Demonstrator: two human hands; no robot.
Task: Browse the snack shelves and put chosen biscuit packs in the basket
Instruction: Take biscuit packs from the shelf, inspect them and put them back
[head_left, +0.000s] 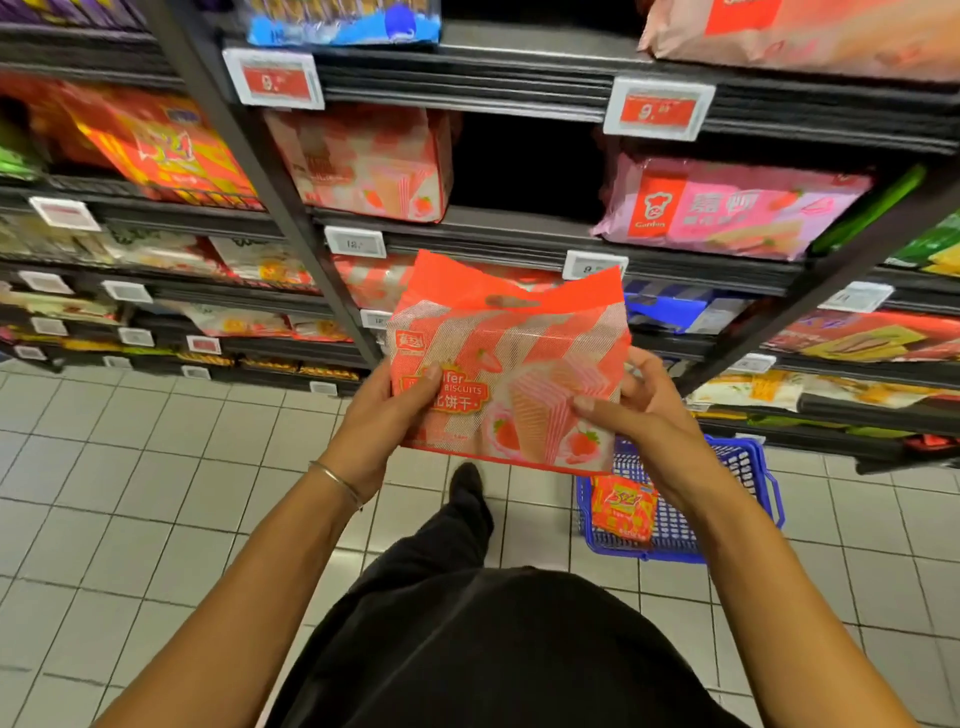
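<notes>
Supermarket snack aisle: dark metal shelves (467, 83) ahead, pale tiled floor (156, 467) underfoot. Both hands hold one strawberry wafer biscuit pack (509, 364) upright in front of the shelves, printed face towards me.

Left hand (384, 415) grips the lower left edge, thumb flat on the front, fingers behind and out of sight. Right hand (639, 410) pinches the lower right edge, thumb on the front, fingers curled round the side. Thin bangle (337, 480) on the left wrist.

Below the right hand, on the floor: blue basket (675, 530), partly hidden by the pack and my right forearm. An orange snack pack (623, 509) lies inside it.

Above the grip, a matching striped pack (369, 161) sits on the shelf, a dark gap beside it, then a pink wafer pack (727, 208) up to the right. Price tags (658, 109) run along the shelf edges. My shoe (465, 480) shows just below the held pack.
</notes>
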